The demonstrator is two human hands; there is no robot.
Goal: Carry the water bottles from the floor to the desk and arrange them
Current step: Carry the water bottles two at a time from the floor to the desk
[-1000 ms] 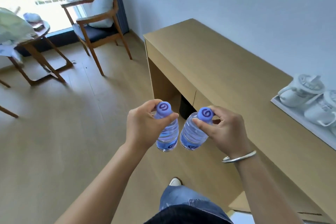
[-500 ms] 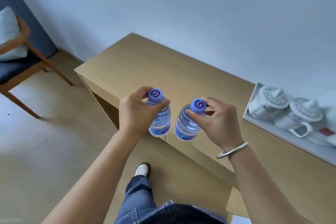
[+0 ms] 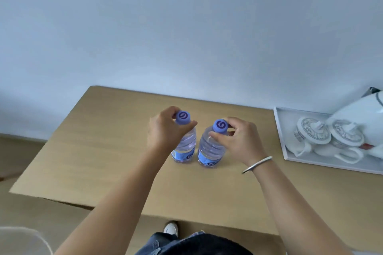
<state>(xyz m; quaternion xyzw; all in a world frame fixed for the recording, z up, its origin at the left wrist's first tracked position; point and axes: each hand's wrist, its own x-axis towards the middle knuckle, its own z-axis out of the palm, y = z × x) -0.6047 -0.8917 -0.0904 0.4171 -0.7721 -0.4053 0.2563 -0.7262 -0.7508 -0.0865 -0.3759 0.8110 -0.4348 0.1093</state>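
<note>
Two water bottles reach the counter (image 3: 116, 151)

Left hand (image 3: 165, 130) pinches the left bottle (image 3: 184, 147), right hand (image 3: 238, 141) the right bottle (image 3: 210, 151); both apparently set down, release and arranging remain.

counts on and around the desk (image 3: 103, 172)

two water bottles (image 3: 184, 149) (image 3: 210, 151), each with one purple cap; two hands (image 3: 163, 132) (image 3: 241, 141); one bracelet (image 3: 258, 163); one white tray (image 3: 279, 130) with two lidded white teapots (image 3: 313, 132) (image 3: 348, 136); one shoe (image 3: 171, 229).

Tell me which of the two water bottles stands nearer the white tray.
The bottle gripped by the right hand, the right-hand bottle. It stands between the left-hand bottle and the tray.
</note>
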